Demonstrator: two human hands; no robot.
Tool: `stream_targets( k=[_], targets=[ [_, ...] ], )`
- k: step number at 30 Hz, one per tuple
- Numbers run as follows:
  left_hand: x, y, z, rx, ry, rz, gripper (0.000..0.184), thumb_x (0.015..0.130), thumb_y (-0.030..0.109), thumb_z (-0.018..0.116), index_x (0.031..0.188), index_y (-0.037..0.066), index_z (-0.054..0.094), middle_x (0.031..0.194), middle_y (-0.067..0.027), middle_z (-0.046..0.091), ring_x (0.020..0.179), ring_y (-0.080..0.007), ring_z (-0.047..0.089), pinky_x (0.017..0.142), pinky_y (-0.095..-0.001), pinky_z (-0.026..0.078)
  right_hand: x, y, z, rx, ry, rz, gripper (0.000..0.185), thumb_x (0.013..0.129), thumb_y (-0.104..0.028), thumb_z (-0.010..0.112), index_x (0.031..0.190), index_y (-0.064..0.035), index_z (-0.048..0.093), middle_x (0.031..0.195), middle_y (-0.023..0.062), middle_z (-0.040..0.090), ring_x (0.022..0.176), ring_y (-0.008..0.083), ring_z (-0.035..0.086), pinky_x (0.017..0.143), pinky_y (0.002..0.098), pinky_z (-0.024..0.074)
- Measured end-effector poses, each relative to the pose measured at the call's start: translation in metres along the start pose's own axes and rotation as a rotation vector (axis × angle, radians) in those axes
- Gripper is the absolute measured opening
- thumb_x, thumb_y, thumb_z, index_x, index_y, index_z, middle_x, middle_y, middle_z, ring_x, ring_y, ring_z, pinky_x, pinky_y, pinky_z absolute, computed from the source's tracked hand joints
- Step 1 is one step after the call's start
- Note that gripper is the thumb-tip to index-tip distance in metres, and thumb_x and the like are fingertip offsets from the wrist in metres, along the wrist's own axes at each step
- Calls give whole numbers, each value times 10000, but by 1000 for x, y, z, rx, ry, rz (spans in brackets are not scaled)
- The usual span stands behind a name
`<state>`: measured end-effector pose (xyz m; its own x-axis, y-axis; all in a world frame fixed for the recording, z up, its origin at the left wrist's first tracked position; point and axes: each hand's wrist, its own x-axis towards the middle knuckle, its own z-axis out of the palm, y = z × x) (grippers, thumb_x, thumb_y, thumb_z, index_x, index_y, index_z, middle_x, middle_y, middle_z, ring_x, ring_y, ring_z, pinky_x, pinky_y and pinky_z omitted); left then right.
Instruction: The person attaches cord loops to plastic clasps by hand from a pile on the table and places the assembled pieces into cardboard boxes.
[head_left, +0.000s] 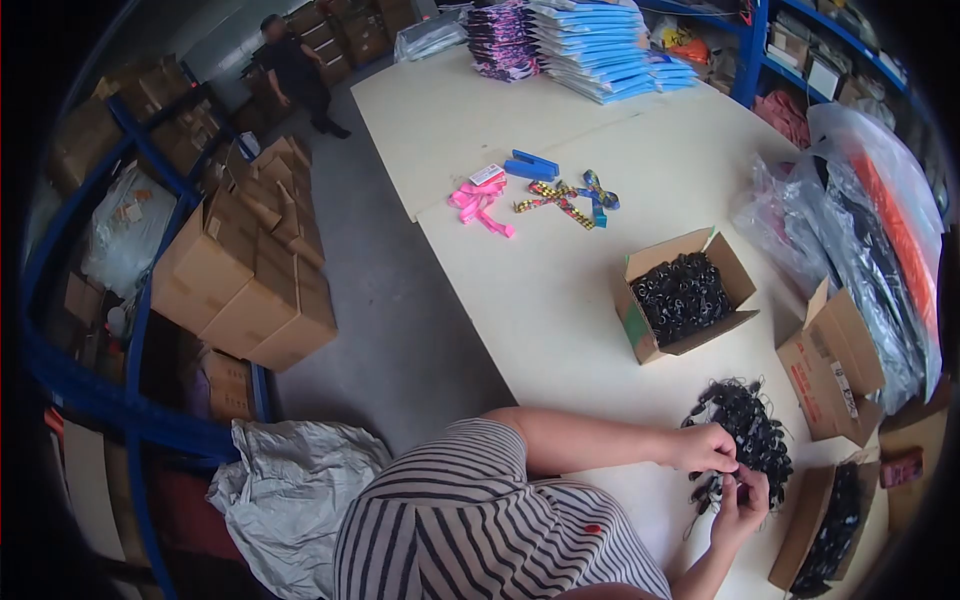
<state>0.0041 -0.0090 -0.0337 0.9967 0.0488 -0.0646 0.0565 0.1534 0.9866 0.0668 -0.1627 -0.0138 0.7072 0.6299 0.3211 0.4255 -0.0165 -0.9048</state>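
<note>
Over the near edge of a loose pile of small, black, corded pieces (752,412) on the pale tabletop (560,310), the person's left hand (705,448) and right hand (741,506) meet, fingertips pressed together, their catch too small to tell; near the pile stands an open brown cardboard box (638,332).

A blue stapler (531,167) and stacked packets (595,50) rest on the counter (560,290) — brown cartons (225,285) and a grey sack (295,500) beside blue shelving (130,413).
</note>
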Motion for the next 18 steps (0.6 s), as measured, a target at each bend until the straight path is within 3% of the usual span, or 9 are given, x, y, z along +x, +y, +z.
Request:
stream_targets(
  k=[6,15,18],
  targets=[
    [-1,0,-1,20,-6,-32,201,813,189,592,768,-5,618,624,10,532,573,-56,438,497,-241,361,1,-11,-1,-338,-43,-95,85,777,21,584,857,46,574,784,99,523,679,178,509,585,254,411],
    [-3,2,3,8,33,138,168,811,163,597,806,-3,623,674,-9,580,611,-63,471,536,-235,392,3,-10,0,-403,-25,-223,64,783,15,552,845,16,539,779,124,528,679,251,518,603,321,421],
    [-6,10,3,-3,32,83,159,814,157,597,803,0,621,681,-9,581,620,-64,479,547,-231,398,2,-8,1,-398,-18,-226,77,780,22,546,856,11,534,786,126,529,682,256,520,601,328,422]
  ],
)
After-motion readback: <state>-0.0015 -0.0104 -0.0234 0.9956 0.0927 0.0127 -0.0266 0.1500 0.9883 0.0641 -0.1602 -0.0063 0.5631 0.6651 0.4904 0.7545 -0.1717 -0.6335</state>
